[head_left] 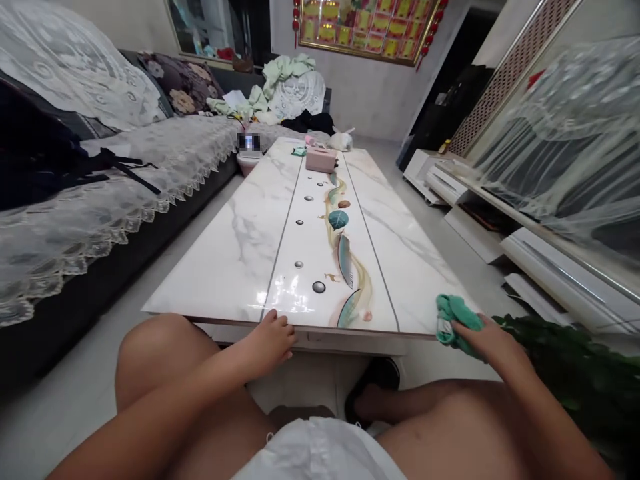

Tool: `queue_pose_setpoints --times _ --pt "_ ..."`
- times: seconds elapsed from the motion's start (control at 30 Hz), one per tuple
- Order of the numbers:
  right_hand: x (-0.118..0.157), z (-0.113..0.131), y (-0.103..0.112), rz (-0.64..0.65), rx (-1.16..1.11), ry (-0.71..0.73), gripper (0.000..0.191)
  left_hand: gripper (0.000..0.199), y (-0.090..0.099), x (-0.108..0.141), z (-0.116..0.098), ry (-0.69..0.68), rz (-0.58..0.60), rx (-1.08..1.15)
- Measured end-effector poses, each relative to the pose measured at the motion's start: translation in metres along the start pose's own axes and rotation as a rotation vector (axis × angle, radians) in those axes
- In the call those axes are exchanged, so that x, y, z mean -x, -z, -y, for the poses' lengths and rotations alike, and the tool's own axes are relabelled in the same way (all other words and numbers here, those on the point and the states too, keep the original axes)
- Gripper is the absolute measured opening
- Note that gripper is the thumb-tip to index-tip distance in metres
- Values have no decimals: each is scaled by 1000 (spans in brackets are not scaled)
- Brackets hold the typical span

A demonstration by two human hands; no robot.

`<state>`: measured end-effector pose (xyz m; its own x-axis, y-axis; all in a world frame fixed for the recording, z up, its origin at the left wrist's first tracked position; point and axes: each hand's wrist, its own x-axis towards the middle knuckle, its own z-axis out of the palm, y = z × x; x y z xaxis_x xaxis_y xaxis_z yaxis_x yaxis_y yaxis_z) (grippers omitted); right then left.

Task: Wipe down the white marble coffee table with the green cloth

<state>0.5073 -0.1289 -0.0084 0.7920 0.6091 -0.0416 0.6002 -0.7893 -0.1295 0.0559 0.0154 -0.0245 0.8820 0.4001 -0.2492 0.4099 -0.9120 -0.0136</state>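
My left hand (273, 340) is at the near edge of a long white marble-patterned table (240, 240). Its fingers curl over the top, and the thumb sits lower, in front of the edge. At the table's near right corner, my right hand (487, 340) grips a bunched green cloth (454, 317). Part of this cloth lies on the tabletop and part hangs beyond the corner. Down the table's middle panel runs a printed design of leaves, a ribbon and round grey dots.
A pink box (321, 160) and a white plastic bag (341, 140) stand at the table's far end. Along the left runs a lace-covered sofa (185, 143). A leafy plant (565, 373) is close to my right arm. Beyond it stands a low white cabinet (565, 260).
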Motion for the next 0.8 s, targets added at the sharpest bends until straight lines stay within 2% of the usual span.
queue_pose_setpoints --times 0.1,0.17,0.3,0.37,0.47,0.67,0.8 --pt "13 -9 -4 80 -51 -95 63 23 -1 1 -2 13 22 20" --pt "22 4 -10 -38 14 -62 67 28 -4 0 -3 31 39 30" --pt "16 48 -27 -344 219 196 50 34 -8 -3 -6 62 74 51" --pt "-3 67 -34 -399 270 295 46 36 -7 -3 -5 57 90 68" --pt "-47 85 -37 -425 276 320 47 36 -3 -1 -1 42 113 90" --pt "-136 107 -35 -441 146 222 58 42 -1 -4 -2 81 266 130" --pt "-188 125 -28 -369 1 79 63 40 4 -14 -7 114 345 149"
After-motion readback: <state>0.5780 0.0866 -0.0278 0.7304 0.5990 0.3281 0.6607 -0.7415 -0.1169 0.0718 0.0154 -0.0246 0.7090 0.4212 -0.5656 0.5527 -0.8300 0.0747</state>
